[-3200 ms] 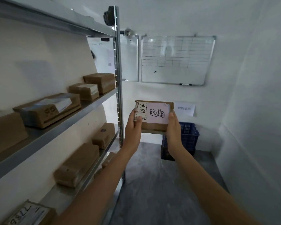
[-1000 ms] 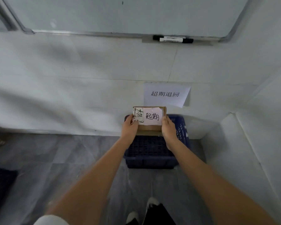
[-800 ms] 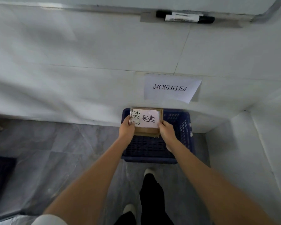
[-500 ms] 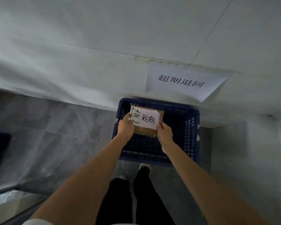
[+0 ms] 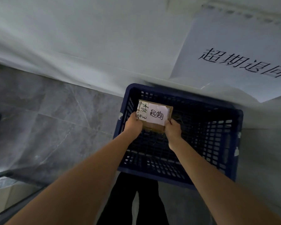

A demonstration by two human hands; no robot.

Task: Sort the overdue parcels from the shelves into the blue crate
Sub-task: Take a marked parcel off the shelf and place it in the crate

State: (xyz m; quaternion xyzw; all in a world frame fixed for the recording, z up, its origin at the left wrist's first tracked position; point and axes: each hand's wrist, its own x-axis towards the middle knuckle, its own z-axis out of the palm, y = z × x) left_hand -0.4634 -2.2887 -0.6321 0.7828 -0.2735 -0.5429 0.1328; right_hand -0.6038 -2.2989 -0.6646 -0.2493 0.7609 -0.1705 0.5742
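A small brown cardboard parcel (image 5: 154,115) with a pink handwritten label and a white shipping sticker is held low inside the blue crate (image 5: 221,143). My left hand (image 5: 134,125) grips its near left corner and my right hand (image 5: 172,129) grips its near right corner. The crate is a dark blue slatted plastic basket on the grey floor against the white wall. Its mesh bottom shows dark around the parcel, and no other parcel is visible in it.
A white paper sign (image 5: 234,51) with printed characters hangs on the wall above the crate. Grey marbled floor tiles (image 5: 47,119) spread to the left. A metal shelf edge (image 5: 10,207) with a cardboard box shows at the lower left. My dark trouser legs (image 5: 131,200) stand before the crate.
I have walked from the shelf to the crate and leaned over it. Both hands have lowered the parcel from above the rim down into the crate.
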